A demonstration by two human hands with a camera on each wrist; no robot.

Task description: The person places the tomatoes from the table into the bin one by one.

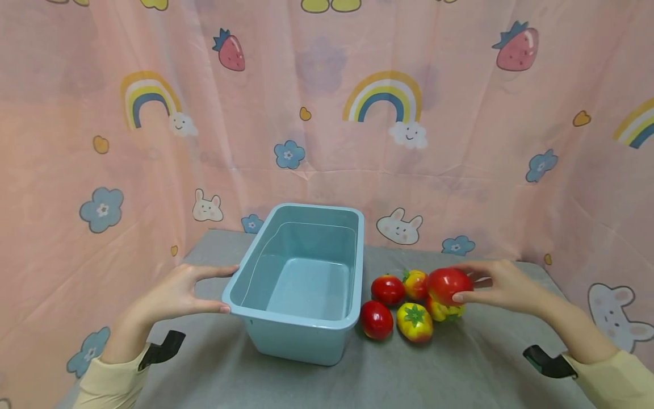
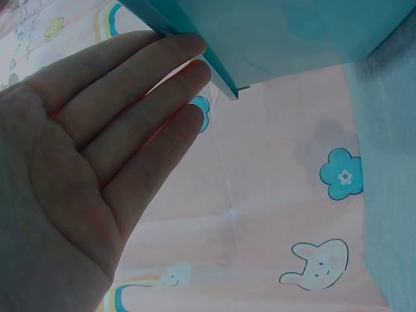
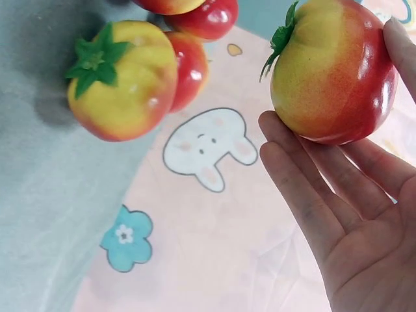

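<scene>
Right hand (image 1: 503, 287) pinches a red-yellow tomato (image 1: 448, 286) lightly between thumb and fingertips, right of the blue bin (image 1: 286, 318), above four loose tomatoes (image 1: 403, 307). Risk: the smooth fruit slips, scattering them. Left hand (image 1: 179, 292), fingers straight, steadies the near-left rim. The bin holds nothing.

A glossy red-and-yellow plastic tomato (image 1: 448, 285) with a green leafy stalk is held just above the other fruit, pinched between the thumb and fingers (image 3: 305, 188) of the right hand (image 1: 498, 286); its stalk end is turned sideways. An open, rectangular light-blue plastic bin (image 1: 301, 272) with rounded corners and a rolled rim stands upright on the grey surface (image 1: 409, 369), just left of the fruit. The left hand (image 1: 174, 292) touches its near left corner, straight fingers (image 2: 156, 65) against the rim.
</scene>
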